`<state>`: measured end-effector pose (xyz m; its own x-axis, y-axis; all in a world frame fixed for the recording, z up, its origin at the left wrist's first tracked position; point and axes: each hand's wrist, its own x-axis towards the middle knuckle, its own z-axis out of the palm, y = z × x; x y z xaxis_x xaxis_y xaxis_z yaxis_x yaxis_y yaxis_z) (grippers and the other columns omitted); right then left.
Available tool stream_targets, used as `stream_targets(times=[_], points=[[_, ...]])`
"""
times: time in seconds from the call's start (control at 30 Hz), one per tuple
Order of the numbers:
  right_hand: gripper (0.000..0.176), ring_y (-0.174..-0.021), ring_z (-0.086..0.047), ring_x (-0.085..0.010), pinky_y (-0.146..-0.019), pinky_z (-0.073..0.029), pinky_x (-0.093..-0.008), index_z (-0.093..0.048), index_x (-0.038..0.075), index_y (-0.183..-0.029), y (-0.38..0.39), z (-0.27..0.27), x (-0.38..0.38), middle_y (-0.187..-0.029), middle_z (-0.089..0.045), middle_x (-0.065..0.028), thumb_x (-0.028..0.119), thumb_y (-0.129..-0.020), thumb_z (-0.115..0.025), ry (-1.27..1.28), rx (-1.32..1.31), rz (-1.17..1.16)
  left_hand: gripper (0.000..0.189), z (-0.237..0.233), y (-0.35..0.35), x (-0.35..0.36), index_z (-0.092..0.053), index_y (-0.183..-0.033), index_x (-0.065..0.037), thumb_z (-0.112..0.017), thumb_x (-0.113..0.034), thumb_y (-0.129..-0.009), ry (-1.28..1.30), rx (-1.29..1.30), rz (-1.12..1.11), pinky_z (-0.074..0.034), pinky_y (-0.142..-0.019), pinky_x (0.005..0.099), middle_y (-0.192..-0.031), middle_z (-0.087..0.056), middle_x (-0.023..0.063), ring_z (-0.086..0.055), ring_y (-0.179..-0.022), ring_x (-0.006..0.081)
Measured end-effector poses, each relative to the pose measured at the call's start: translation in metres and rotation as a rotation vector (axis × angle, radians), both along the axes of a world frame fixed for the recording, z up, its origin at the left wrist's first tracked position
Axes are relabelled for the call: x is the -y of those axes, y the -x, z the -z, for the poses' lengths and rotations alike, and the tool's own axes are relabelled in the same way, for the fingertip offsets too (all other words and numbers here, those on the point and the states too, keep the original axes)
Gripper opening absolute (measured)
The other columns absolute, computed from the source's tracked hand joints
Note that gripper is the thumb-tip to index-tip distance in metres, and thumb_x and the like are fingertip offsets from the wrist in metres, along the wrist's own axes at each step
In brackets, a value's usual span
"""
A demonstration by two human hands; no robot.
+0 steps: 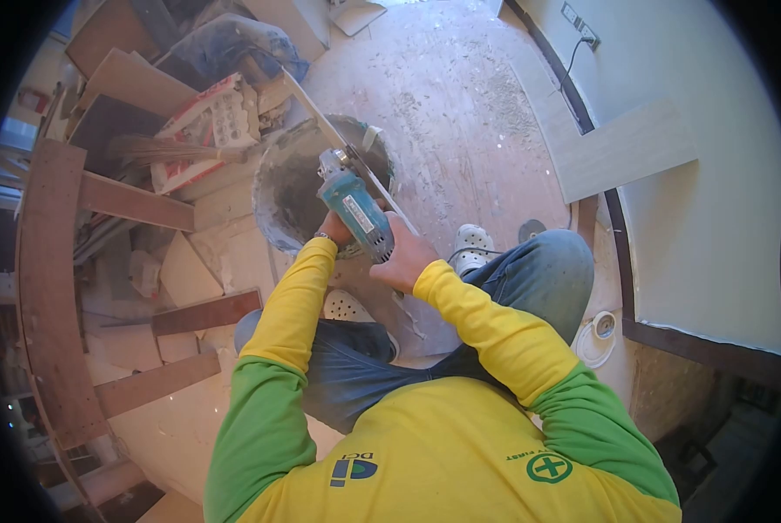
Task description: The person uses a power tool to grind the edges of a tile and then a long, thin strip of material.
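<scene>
A teal angle grinder [355, 209] is held over a large round bucket [272, 205] with a dusty, crusted rim. My right hand [405, 257] is closed round the rear of its body. My left hand [337, 228] grips the body from the left side, its fingers partly hidden beneath the tool. A long, narrow, pale strip [313, 106] crosses the bucket diagonally, seen nearly edge-on. The grinder's head [332, 162] is right at this strip's edge, where the disc is mostly hidden. A small pale scrap [371, 137] is at the bucket's far rim.
Debris and dust cover the floor [460, 96]. On the left are a torn sack [211, 126], a twig broom [177, 150] and wooden planks [54, 288]. An L-shaped board [617, 152] leans at the right wall, below a plugged-in cord [571, 65]. A loose disc [531, 229] lies near my knee.
</scene>
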<state>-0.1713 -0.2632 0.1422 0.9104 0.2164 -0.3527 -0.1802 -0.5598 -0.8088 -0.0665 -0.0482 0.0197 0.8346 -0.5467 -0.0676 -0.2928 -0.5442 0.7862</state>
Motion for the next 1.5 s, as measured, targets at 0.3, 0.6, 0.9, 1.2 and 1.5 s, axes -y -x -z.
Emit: stream_targets(times=[0.3,0.6,0.9,1.2,1.5], points=[[0.089,-0.111,-0.064,-0.0483,-0.100,-0.051,-0.0480,-0.036,0.009,-0.148,0.008,-0.007,0.008,-0.119,-0.065,-0.0306,0.028,-0.071,-0.076,0.008,-0.019,-0.023,0.032,0.004,-0.001,-0.002,-0.071,-0.128,-0.011,-0.068,-0.019,-0.096,0.046,-0.050,-0.054,-0.053,-0.100,0.0348,-0.123,-0.072,0.0061,-0.068,-0.112,0.0201],[0.095,-0.118,-0.061,-0.0497,-0.104,-0.050,-0.0492,-0.030,0.009,-0.154,-0.004,-0.011,0.000,-0.127,-0.063,-0.0327,0.028,-0.072,-0.073,-0.016,-0.062,-0.029,0.034,0.019,-0.001,-0.006,-0.072,-0.128,-0.014,-0.071,-0.021,-0.095,0.043,0.089,0.001,-0.053,-0.096,0.0347,-0.120,-0.071,0.0048,-0.067,-0.110,0.0200],[0.095,-0.116,-0.063,-0.0498,-0.102,-0.050,-0.0496,-0.032,0.008,-0.153,0.004,-0.009,0.006,-0.123,-0.065,-0.0324,0.030,-0.071,-0.075,-0.005,-0.048,-0.046,0.034,0.012,-0.001,-0.008,-0.070,-0.131,-0.014,-0.065,-0.024,-0.098,-0.015,0.037,0.040,-0.049,-0.104,0.0352,-0.126,-0.070,0.0056,-0.065,-0.116,0.0218],[0.091,-0.108,-0.065,-0.0485,-0.097,-0.053,-0.0486,-0.035,0.011,-0.150,0.016,-0.012,0.015,-0.117,-0.067,-0.0293,0.028,-0.071,-0.076,0.017,-0.017,-0.033,0.036,0.031,-0.006,-0.014,-0.068,-0.134,-0.013,-0.067,-0.022,-0.100,0.174,-0.070,-0.028,-0.054,-0.091,0.0330,-0.114,-0.071,0.0035,-0.067,-0.099,0.0168],[0.092,-0.111,-0.064,-0.0481,-0.098,-0.052,-0.0479,-0.035,0.010,-0.151,0.009,-0.006,0.007,-0.121,-0.065,-0.0295,0.027,-0.071,-0.076,-0.013,-0.041,-0.004,0.037,0.044,-0.006,-0.016,-0.068,-0.134,-0.012,-0.067,-0.023,-0.099,0.227,-0.030,-0.016,-0.052,-0.093,0.0338,-0.117,-0.070,0.0060,-0.066,-0.103,0.0182]])
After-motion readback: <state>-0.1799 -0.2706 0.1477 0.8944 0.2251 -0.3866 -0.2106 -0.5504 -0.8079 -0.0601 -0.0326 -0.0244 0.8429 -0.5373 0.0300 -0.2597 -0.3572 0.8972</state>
